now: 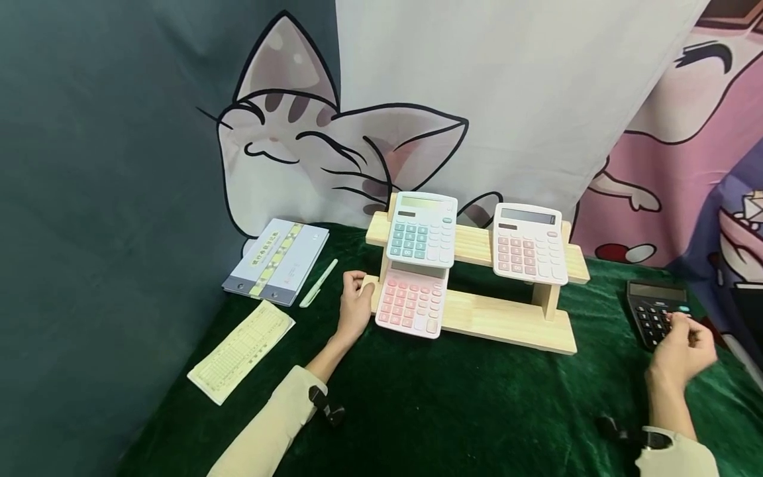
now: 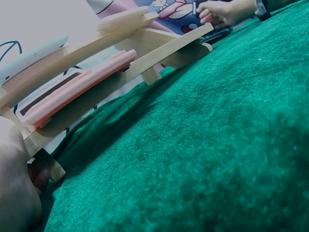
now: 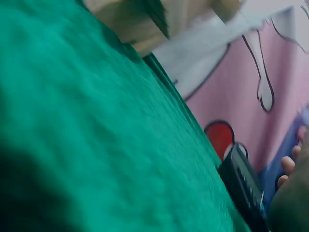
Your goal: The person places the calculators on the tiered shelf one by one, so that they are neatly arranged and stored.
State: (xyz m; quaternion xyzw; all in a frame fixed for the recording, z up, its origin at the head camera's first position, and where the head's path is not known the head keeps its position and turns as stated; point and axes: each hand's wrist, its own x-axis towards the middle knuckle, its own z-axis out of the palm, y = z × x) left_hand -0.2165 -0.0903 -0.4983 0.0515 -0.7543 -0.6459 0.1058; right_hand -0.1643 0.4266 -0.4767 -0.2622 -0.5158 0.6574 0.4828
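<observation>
My left hand (image 1: 356, 306) grips the left end of the lower board of a two-tier wooden stand (image 1: 495, 318), thumb on top and fingers at its edge. On the lower tier lies a pink calculator (image 1: 411, 301), partly hidden under a white calculator with teal keys (image 1: 421, 228) on the upper tier. Another white calculator with pink keys (image 1: 529, 244) leans at the upper right. Far right, my right hand (image 1: 682, 351) hovers with loosely curled fingers over a black calculator (image 1: 646, 311), overlapping its lower right corner; nothing shows in its grasp.
Left of the stand are a boxed or banded grey-white notebook (image 1: 280, 258), a pale green pen (image 1: 318, 283) and a yellowish printed form pad (image 1: 241, 351). Dark green velvety cloth (image 1: 465, 404) covers the table. Behind it hangs a cartoon-printed curtain (image 1: 507, 86).
</observation>
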